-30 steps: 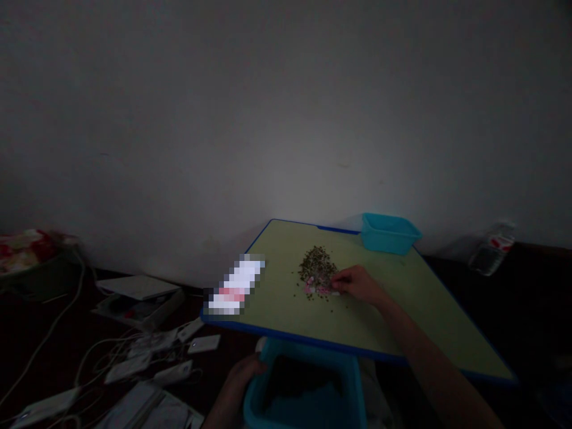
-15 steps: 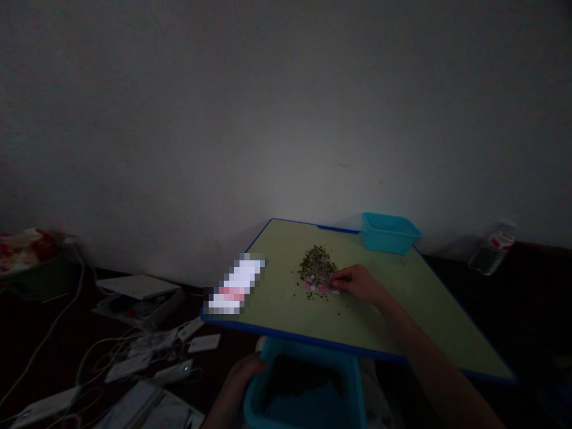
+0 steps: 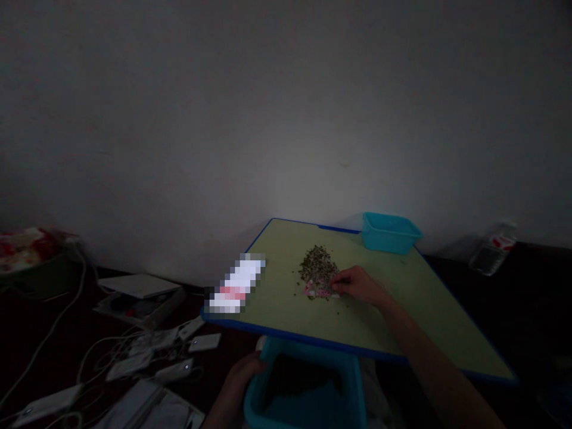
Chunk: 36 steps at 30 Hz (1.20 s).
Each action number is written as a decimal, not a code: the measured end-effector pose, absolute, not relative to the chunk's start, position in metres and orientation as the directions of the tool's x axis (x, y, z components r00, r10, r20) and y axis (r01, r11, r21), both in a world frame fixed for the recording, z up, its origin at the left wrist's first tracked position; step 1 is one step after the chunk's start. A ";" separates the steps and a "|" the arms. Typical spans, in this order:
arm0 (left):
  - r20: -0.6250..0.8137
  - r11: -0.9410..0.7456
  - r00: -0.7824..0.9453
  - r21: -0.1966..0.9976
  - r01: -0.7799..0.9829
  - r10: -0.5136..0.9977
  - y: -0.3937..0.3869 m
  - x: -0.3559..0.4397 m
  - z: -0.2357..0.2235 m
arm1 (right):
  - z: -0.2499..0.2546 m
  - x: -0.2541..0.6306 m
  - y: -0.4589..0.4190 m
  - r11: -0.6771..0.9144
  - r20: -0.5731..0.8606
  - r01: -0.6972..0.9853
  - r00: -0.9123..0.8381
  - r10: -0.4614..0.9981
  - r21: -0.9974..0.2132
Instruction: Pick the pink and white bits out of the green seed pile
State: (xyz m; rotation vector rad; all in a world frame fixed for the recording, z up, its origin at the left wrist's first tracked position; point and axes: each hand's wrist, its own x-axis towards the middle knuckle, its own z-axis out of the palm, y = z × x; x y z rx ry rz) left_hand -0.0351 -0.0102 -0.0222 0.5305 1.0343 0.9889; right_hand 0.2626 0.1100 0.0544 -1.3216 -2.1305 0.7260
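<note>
My right hand [image 3: 356,285] reaches over the table with thumb and fingers pinched together at the right edge of a pile of small brown bits [image 3: 318,262]. Whatever lies between the fingertips is too small to make out. Pink and white pieces [image 3: 315,288] lie at the near side of the pile, beside those fingertips. Below the table's front edge, my left hand [image 3: 245,370] grips the left rim of a blue plastic bin [image 3: 308,414]. Dark material, hard to identify in the shade, lies inside that bin.
The yellow-green table [image 3: 286,316] has a blue edge. A second blue bin [image 3: 391,233] stands at its back right, and a blurred-out bright rectangle [image 3: 236,285] lies at its left. White cabled devices [image 3: 172,369] crowd the floor on the left. A clear bottle [image 3: 494,249] is at right.
My right fingertips have shifted very slightly at the pile's edge, and the pink and white pieces beside them look a little rearranged. My left hand stays on the bin's rim.
</note>
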 end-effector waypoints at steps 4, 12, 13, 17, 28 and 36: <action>-0.483 0.508 0.172 0.754 -0.417 0.859 -0.011 -0.034 -0.017 | 0.056 0.263 0.109 0.384 0.159 0.604 -0.392 0.906 -0.699; -0.490 0.509 0.161 0.754 -0.416 0.857 -0.008 -0.036 -0.027 | 0.056 0.262 0.108 0.393 0.151 0.631 -0.402 0.903 -0.669; -0.487 0.507 0.160 0.763 -0.401 0.859 -0.008 -0.036 -0.028 | 0.056 0.262 0.108 0.390 0.146 0.637 -0.401 0.904 -0.665; -0.432 0.461 0.168 0.793 -0.398 0.886 -0.008 -0.036 -0.029 | 0.056 0.262 0.109 0.370 0.124 0.642 -0.395 0.910 -0.671; -0.449 0.472 0.156 0.788 -0.395 0.880 -0.009 -0.036 -0.022 | 0.054 0.263 0.110 0.359 0.135 0.638 -0.372 0.918 -0.681; -0.473 0.491 0.146 0.784 -0.380 0.869 -0.009 -0.035 -0.024 | 0.051 0.263 0.110 0.383 0.150 0.637 -0.388 0.909 -0.669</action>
